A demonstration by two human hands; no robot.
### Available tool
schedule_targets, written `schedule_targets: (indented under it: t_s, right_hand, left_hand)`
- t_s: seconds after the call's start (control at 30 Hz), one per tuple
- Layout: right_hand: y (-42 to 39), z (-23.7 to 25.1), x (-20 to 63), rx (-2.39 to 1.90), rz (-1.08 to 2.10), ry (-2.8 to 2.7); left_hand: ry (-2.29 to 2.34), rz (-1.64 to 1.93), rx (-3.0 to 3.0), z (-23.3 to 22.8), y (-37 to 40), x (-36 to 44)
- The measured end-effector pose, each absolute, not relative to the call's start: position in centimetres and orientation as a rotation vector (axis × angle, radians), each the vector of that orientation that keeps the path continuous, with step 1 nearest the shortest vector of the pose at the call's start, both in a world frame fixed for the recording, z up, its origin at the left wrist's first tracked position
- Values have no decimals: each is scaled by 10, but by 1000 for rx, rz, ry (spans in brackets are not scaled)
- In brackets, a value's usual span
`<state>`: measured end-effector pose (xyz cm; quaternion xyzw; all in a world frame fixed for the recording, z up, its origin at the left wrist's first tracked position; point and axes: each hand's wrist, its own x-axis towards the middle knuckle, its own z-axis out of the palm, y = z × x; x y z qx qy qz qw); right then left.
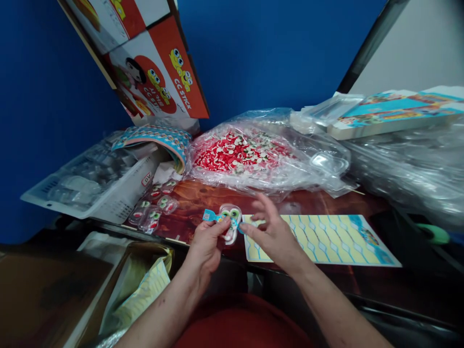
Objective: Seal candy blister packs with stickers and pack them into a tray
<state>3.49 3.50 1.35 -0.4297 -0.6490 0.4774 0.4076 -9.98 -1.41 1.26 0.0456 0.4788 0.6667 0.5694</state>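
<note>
My left hand (209, 241) grips a small clear plastic pack (230, 236) with green, white and red pieces in it, thumb on top. A blue label (210, 215) lies across the pack and sticks out to the left. Beside it, my right hand (271, 232) has its fingers spread, the thumb close to the label's right end; whether it touches is hard to tell. Under and right of this hand lies a yellow sticker sheet (326, 239) with blue outlines, several labels peeled away or pale.
Several filled packs (150, 217) lie left, next to a white basket (123, 193) of clear plastic pieces. A big clear bag (239, 154) of red, white and green pieces stands behind. An open carton (119, 285) is at lower left; plastic bags (409, 159) and printed cards (395, 108) are right.
</note>
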Motion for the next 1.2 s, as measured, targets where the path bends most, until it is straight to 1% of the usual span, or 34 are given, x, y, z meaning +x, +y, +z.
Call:
schedule_targets:
  t_s: [0.03, 0.07, 0.1, 0.13, 0.23, 0.37, 0.47, 0.57, 0.7, 0.9, 1.03, 1.1, 1.2]
  right_hand:
    - [32, 17, 36, -1137, 956, -1647]
    - [29, 20, 36, -1154, 777, -1669]
    - [25, 22, 36, -1141, 687, -1710]
    - [20, 24, 34, -1112, 686, -1768]
    - [8, 20, 21, -1071, 929, -1817]
    - [4, 8, 8, -994, 1370, -1558]
    - [8, 0, 9, -881, 1517, -1494]
    - [12, -5, 16, -887, 1512, -1446]
    - [13, -7, 22, -910, 1481, -1361]
    - [9, 1, 24, -851, 1520, -1431]
    - [10, 8, 29, -878, 1486, -1560]
    - [10, 10, 30, -919, 1417, -1614]
    - [8, 12, 33, -1001, 1280, -1679]
  left_hand:
    - [1140, 1598, 89, 11, -13, -101]
    - [1158, 1629, 80, 10, -11, -101]
    - [1172, 1658, 80, 9, -10, -101]
    - [1179, 1681, 83, 10, -10, -100]
    - [1148, 1717, 111, 12, -12, -93]
    - [1080, 1709, 166, 12, -18, -83]
    - [1069, 1605, 260, 8, -21, -83]
    - [1082, 1532, 340, 6, -21, -90]
    - [1048, 1535, 307, 9, -18, -98]
    - [807, 1222, 197, 16, -17, -95]
    - [716, 1113, 153, 15, -13, -96]
    - [736, 1093, 158, 17, -11, -96]
    - [941, 1175, 229, 23, -11, -92]
